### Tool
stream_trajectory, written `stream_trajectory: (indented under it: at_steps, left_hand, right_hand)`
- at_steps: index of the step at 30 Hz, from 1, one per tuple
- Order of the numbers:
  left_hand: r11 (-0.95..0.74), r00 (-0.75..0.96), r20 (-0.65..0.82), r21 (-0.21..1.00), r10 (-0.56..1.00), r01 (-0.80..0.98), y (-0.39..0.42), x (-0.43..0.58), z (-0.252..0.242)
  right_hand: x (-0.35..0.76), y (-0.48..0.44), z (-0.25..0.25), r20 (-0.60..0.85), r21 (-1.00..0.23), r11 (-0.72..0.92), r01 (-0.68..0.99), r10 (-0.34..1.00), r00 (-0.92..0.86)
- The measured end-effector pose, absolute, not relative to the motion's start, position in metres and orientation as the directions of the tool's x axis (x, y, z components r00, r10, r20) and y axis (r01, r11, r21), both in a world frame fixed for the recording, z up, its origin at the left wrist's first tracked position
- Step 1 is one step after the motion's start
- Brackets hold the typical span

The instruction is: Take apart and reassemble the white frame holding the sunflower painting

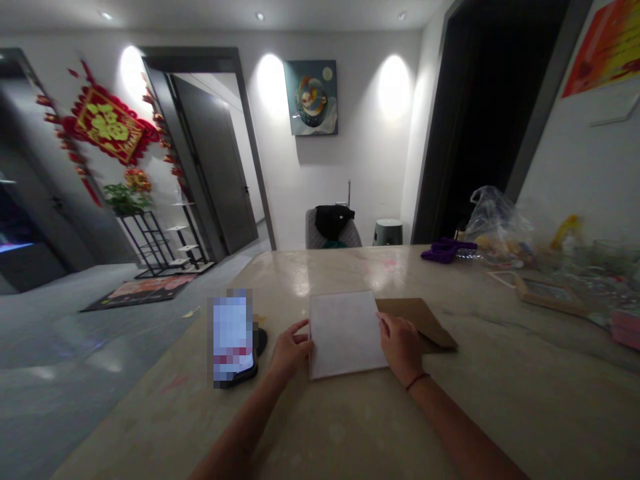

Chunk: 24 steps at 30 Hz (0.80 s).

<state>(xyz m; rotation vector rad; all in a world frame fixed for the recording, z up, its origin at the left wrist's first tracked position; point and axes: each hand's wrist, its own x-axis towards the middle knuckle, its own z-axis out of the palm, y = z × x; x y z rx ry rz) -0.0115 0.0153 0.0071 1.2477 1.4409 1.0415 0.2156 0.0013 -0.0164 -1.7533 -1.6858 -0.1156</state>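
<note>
A flat white square sheet or panel [345,337] is in front of me at the middle of the marble-look table; its exact kind I cannot make out. My left hand [293,350] grips its left edge, thumb and fingers curled at the side. On the opposite edge, my right hand [400,340] pinches the panel near its upper right part. Partly hidden behind the panel and my right hand is a brown paper envelope [413,310], its flap side toward the right. To the left of my left hand, a phone with a blurred, lit screen [233,337] leans on a dark stand.
The table [320,427] ends along its left side. At the right are a wooden frame [550,295], a purple cloth item [445,250], a clear plastic bag [500,220] and a pink box [625,329]. A grey chair [311,230] stands beyond the far edge.
</note>
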Motion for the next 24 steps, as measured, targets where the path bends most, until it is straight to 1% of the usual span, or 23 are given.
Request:
stream_trajectory:
  at_steps: [5, 9, 12, 16, 20, 24]
  left_hand:
    - [0.198, 0.036, -0.199, 0.980, 0.979, 0.022, 0.0128, -0.0151, 0.0079]
    - [0.252, 0.098, -0.245, 0.965, 0.965, -0.073, 0.0139, -0.0184, 0.0056]
    - [0.260, 0.102, -0.252, 0.963, 0.962, -0.074, 0.0136, -0.0183, 0.0061]
    - [0.214, 0.074, -0.210, 0.976, 0.975, -0.039, 0.0113, -0.0163, 0.0097]
    - [0.171, 0.089, -0.170, 0.985, 0.981, 0.006, 0.0111, -0.0137, 0.0099]
    - [0.184, 0.068, -0.186, 0.982, 0.980, 0.031, 0.0126, -0.0103, 0.0056]
  right_hand:
    - [0.2204, 0.0038, -0.0202, 0.497, -0.466, 0.069, 0.882, 0.845, 0.197]
    - [0.2212, 0.0046, -0.0221, 0.476, -0.470, 0.047, 0.881, 0.855, 0.208]
    - [0.2206, 0.0052, -0.0231, 0.466, -0.464, 0.035, 0.885, 0.860, 0.209]
    - [0.2202, 0.0065, -0.0246, 0.470, -0.471, 0.065, 0.880, 0.862, 0.188]
    - [0.2211, 0.0069, -0.0252, 0.488, -0.472, 0.088, 0.877, 0.854, 0.177]
    - [0.2214, 0.0061, -0.0243, 0.494, -0.460, 0.083, 0.884, 0.851, 0.177]
